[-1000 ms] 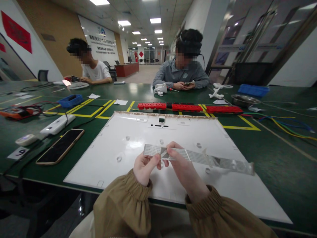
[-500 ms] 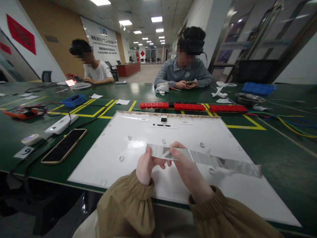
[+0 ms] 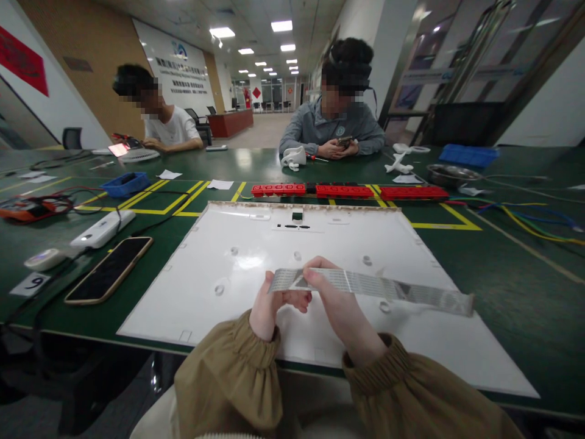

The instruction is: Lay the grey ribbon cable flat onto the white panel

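A long, thin, silvery ribbed strip (image 3: 388,289) is held level above a big white flat panel (image 3: 320,244) that lies on the green table. My left hand (image 3: 269,308) pinches the strip's left end from below. My right hand (image 3: 333,305) grips the strip just right of that, thumb on top. The rest of the strip reaches out to the right, unsupported, over the panel. Both my sleeves are olive-brown.
A black phone (image 3: 109,268), a white device (image 3: 100,228) and a number tag (image 3: 30,283) lie left of the panel. Red blocks (image 3: 347,191) line up behind it. Coloured wires (image 3: 525,216) and a metal bowl (image 3: 452,174) sit right. Two people sit across the table.
The strip and both hands have stayed together over the panel, with my left fingers shifting a little on the strip's end. The view has swayed slightly.
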Demonstrator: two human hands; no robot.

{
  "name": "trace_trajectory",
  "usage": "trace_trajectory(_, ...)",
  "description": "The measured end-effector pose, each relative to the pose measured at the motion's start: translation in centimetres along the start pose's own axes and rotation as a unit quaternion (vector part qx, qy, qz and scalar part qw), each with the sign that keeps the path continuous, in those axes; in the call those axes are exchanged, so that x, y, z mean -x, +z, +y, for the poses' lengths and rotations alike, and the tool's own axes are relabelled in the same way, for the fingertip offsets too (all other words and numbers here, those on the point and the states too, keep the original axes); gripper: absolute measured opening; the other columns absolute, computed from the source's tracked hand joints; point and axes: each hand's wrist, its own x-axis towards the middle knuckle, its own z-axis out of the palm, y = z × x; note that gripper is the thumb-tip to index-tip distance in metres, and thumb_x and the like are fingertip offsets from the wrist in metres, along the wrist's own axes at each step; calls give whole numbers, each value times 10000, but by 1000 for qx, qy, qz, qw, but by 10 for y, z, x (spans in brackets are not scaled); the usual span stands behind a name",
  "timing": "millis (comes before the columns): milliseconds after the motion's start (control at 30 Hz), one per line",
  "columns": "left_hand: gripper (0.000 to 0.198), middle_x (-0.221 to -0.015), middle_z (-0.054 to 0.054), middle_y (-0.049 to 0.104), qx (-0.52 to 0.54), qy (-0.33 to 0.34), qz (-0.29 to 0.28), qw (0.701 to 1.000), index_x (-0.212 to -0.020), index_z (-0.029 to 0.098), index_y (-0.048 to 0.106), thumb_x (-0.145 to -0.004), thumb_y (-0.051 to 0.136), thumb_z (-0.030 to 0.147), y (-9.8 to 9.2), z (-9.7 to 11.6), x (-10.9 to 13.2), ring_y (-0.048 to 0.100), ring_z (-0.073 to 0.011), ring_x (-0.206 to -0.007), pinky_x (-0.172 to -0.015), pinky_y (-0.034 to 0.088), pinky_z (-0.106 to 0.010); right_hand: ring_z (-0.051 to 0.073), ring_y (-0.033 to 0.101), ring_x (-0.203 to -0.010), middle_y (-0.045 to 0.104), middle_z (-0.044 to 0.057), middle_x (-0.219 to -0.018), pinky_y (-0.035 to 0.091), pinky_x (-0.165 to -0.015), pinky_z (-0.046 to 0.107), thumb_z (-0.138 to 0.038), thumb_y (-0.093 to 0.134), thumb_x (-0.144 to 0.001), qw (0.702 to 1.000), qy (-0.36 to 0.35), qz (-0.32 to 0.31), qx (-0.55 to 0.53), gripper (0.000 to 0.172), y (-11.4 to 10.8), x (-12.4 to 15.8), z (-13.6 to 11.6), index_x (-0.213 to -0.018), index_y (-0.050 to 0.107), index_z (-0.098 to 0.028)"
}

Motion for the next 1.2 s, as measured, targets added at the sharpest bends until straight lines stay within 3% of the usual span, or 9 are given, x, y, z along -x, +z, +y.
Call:
trace_trajectory(100,754,-457,-74,547,9,-17,-54,998,-535,151,641,-541,443,878,-3,-5,3,534,-193,-481,-531,453,-330,105,448,-436,512,-39,-424,354,-506,249,-342,548,-809,1000,2,2,18,209,1,0,-2,-664,512,-196)
trace_trajectory(233,651,-511,-65,559,-8,15,-62,998,-593,140,628,-681,471,765,-6,-9,8,535,-191,-539,-578,439,-320,107,466,-429,507,-44,-412,363,-512,250,-335,500,-834,999,-1,-24,21,203,1,0,-1,-684,509,-199)
trace_trajectory(333,572,-521,-55,559,-37,54,-66,996,-613,141,584,-760,473,682,-5,-9,10,531,-182,-585,-630,425,-307,103,475,-418,512,-49,-420,358,-473,231,-336,510,-826,1000,3,-9,25,190,-1,-1,1,-698,514,-195)
trace_trajectory(567,451,-539,-5,495,-40,99,-57,993,-598,142,484,-796,561,540,-3,-10,14,422,-106,-512,-528,319,-244,93,495,-488,532,-38,-524,387,-490,213,-338,605,-756,999,-6,17,45,181,-3,-3,3,-672,559,-185)
trace_trajectory(833,382,-568,9,480,-21,66,-27,997,-634,139,485,-812,576,465,-6,-11,19,374,-84,-504,-490,238,-230,93,471,-533,494,-39,-544,389,-551,216,-370,522,-831,999,-10,17,-32,256,-5,-1,5,-656,523,-182)
trace_trajectory(1067,400,-551,24,429,-56,82,-41,994,-606,144,472,-809,570,474,-5,-10,19,337,-88,-520,-511,234,-238,81,420,-498,446,-51,-509,332,-499,218,-340,603,-759,996,-33,-26,81,280,-7,0,7,-558,489,-182)
trace_trajectory(1200,389,-547,37,365,-108,113,-58,986,-598,153,453,-836,531,452,-4,-8,20,317,-93,-536,-522,239,-243,78,350,-455,357,-61,-461,298,-470,229,-325,577,-742,994,-6,-2,111,325,-4,2,1,-500,407,-190)
